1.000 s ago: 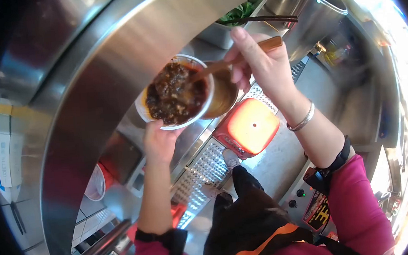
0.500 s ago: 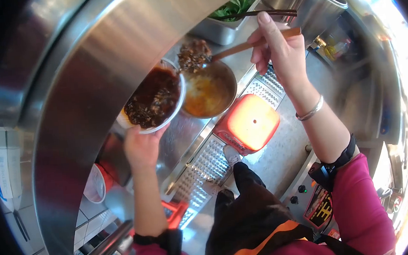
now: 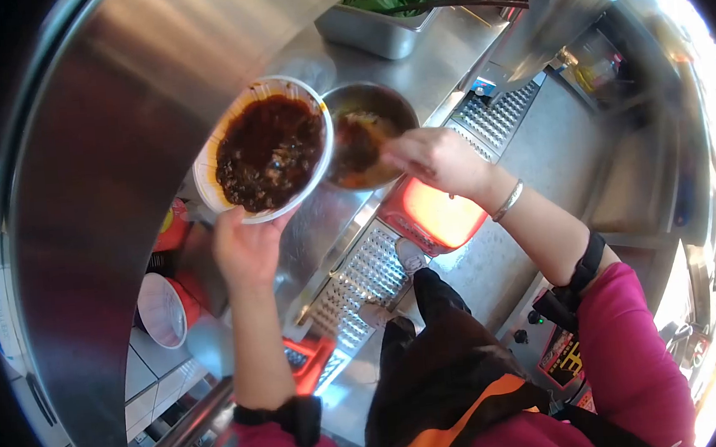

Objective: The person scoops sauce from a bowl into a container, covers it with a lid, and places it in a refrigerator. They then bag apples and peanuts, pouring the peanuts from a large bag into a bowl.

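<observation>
Near the middle, my left hand [image 3: 250, 244] grips the lower rim of a white paper bowl [image 3: 206, 181]. Dark brown sauce with chopped bits [image 3: 272, 150] fills much of it, and the bowl tilts toward me. To its right stands a round metal bowl [image 3: 395, 103] with yellowish liquid and a dark clump [image 3: 358, 146] inside. My right hand [image 3: 433, 160], slightly blurred, is closed over that bowl's right edge. It appears to hold the wooden-handled spoon seen earlier, though fingers and hand hide the handle now.
A metal tray of green leaves [image 3: 398, 40] stands at the counter's back, dark chopsticks [image 3: 475, 2] across it. A red stool [image 3: 433, 213] stands on the floor beside the counter. Red paper bowls [image 3: 188, 308] sit lower left. A curved steel hood [image 3: 117, 150] covers the upper left.
My right hand has come down and left, lowering the spoon toward the metal bowl. The dark clump now lies in that bowl. My left hand has shifted the paper bowl slightly up, showing more of it.
</observation>
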Available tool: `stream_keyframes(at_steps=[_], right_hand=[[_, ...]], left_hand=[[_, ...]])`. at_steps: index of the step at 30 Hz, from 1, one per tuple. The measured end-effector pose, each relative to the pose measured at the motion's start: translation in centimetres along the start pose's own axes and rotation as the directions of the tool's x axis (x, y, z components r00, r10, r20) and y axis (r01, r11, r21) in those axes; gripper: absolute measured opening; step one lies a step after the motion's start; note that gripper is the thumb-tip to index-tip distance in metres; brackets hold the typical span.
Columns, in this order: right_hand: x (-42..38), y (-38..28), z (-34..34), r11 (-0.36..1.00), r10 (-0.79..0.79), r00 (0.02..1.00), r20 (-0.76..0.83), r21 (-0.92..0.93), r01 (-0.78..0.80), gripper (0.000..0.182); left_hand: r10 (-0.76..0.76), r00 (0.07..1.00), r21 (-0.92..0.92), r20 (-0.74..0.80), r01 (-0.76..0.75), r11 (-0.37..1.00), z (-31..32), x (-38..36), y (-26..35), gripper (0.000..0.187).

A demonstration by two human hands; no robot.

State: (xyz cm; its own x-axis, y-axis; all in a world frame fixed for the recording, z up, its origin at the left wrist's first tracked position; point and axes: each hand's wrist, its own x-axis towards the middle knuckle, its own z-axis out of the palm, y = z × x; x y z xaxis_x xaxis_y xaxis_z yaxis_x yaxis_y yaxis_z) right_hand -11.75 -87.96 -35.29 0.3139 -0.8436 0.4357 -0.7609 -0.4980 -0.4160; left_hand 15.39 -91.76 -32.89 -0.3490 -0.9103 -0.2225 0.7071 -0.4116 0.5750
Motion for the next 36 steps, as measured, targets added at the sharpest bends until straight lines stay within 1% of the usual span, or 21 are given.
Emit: stream_keyframes(at_steps=[1, 4, 8, 10, 11, 13, 15, 16, 19, 20, 21, 22, 23, 25, 29, 31, 32, 33, 34, 35, 36], right_hand=[[-0.1, -0.2, -0.1, 0.997, -0.055, 0.996, 0.066, 0.050, 0.051, 0.014], [0.0, -0.7, -0.8, 1.000, -0.023, 1.000, -0.007, 0.008, 0.023, 0.015], [-0.7, -0.5, -0.5, 0.998, -0.041, 0.999, 0.030, 0.049, 0.040, 0.015], [-0.6, -0.7, -1.5, 0.977, 0.119, 0.992, -0.046, 0.186, -0.108, 0.013], [-0.5, -0.9, -2.3, 0.963, 0.215, 0.968, -0.129, 0.196, -0.188, 0.015], [-0.2, -1.2, -4.1, 0.784, 0.533, 0.823, -0.193, 0.479, -0.395, 0.018], [0.8, -3.0, -7.5, 0.667, 0.643, 0.737, -0.210, 0.626, -0.403, 0.021], [1.4, -3.8, -8.4, 0.722, 0.592, 0.743, -0.313, 0.616, -0.315, 0.025], [2.7, -5.4, -10.2, 0.804, 0.480, 0.796, -0.370, 0.548, -0.230, 0.025], [2.9, -5.5, -10.0, 0.862, 0.352, 0.863, -0.362, 0.486, -0.148, 0.022], [3.1, -5.6, -9.7, 0.904, 0.218, 0.914, -0.341, 0.424, -0.057, 0.020], [3.7, -5.0, -9.5, 0.971, -0.055, 0.951, -0.306, 0.204, 0.122, 0.013], [3.8, -5.2, -9.4, 0.970, -0.058, 0.950, -0.307, 0.206, 0.125, 0.013], [4.0, -6.2, -9.1, 0.957, -0.273, 0.961, -0.046, -0.119, 0.266, 0.010], [3.6, -6.8, -8.5, 0.967, -0.254, 0.963, -0.087, -0.018, 0.253, 0.008], [3.6, -6.9, -8.4, 0.988, -0.039, 0.997, -0.062, 0.146, 0.048, 0.018], [3.9, -6.9, -8.1, 0.988, -0.043, 0.997, -0.061, 0.149, 0.051, 0.018], [4.2, -7.1, -7.6, 0.917, 0.228, 0.970, -0.079, 0.354, -0.186, 0.027], [4.4, -7.2, -7.4, 0.747, 0.481, 0.876, -0.040, 0.541, -0.386, 0.036], [4.7, -7.1, -7.7, 0.747, 0.480, 0.876, -0.042, 0.543, -0.384, 0.036], [5.3, -7.0, -8.3, 0.642, 0.595, 0.803, 0.019, 0.589, -0.490, 0.042]], left_hand=[[-0.001, 1.000, 0.001, 0.000, 0.001, 1.000, 0.1, -0.1, 0.0, 0.057], [-0.008, 1.000, -0.018, -0.020, 0.008, 1.000, 0.3, 0.1, 0.0, 0.057], [-0.023, 0.999, -0.029, 0.022, 0.024, 0.999, 0.3, 0.1, -0.3, 0.058], [-0.025, 0.999, -0.038, 0.025, 0.026, 0.999, 0.4, 0.2, -0.3, 0.058], [-0.027, 0.999, -0.014, 0.017, 0.028, 1.000, 0.4, 0.2, -0.4, 0.058], [-0.027, 1.000, 0.008, 0.012, 0.027, 1.000, 0.5, 0.2, -0.6, 0.059], [-0.024, 0.999, 0.031, -0.024, 0.025, 0.999, 0.5, 0.3, -0.8, 0.059], [-0.017, 1.000, 0.031, -0.023, 0.018, 0.999, 0.6, 0.3, -0.9, 0.059], [-0.052, 0.999, -0.004, -0.008, 0.052, 0.999, 0.5, 0.6, -1.4, 0.056], [-0.060, 0.998, 0.002, -0.014, 0.060, 0.998, 0.4, 0.7, -1.7, 0.055], [-0.069, 0.997, 0.007, -0.022, 0.069, 0.998, 0.4, 0.7, -1.9, 0.053], [-0.064, 0.998, 0.009, -0.026, 0.064, 0.998, 0.6, 0.7, -2.1, 0.049], [-0.060, 0.998, 0.010, -0.028, 0.060, 0.998, 0.7, 0.7, -2.3, 0.049], [-0.087, 0.996, -0.007, -0.029, 0.087, 0.996, 0.8, 0.8, -2.7, 0.047], [-0.081, 0.994, -0.007, -0.077, 0.081, 0.997, 1.4, 1.2, -3.3, 0.037], [-0.095, 0.991, -0.014, -0.093, 0.095, 0.995, 1.4, 1.5, -3.5, 0.036], [-0.113, 0.988, -0.020, -0.107, 0.111, 0.994, 1.3, 1.6, -3.6, 0.034], [-0.110, 0.988, -0.019, -0.110, 0.108, 0.994, 1.3, 1.6, -3.7, 0.034], [-0.105, 0.990, 0.004, -0.098, 0.106, 0.994, 1.3, 1.6, -3.8, 0.035], [-0.102, 0.991, 0.028, -0.085, 0.105, 0.994, 1.4, 1.6, -3.9, 0.036], [-0.100, 0.991, 0.032, -0.083, 0.103, 0.994, 1.6, 1.5, -4.0, 0.036]])
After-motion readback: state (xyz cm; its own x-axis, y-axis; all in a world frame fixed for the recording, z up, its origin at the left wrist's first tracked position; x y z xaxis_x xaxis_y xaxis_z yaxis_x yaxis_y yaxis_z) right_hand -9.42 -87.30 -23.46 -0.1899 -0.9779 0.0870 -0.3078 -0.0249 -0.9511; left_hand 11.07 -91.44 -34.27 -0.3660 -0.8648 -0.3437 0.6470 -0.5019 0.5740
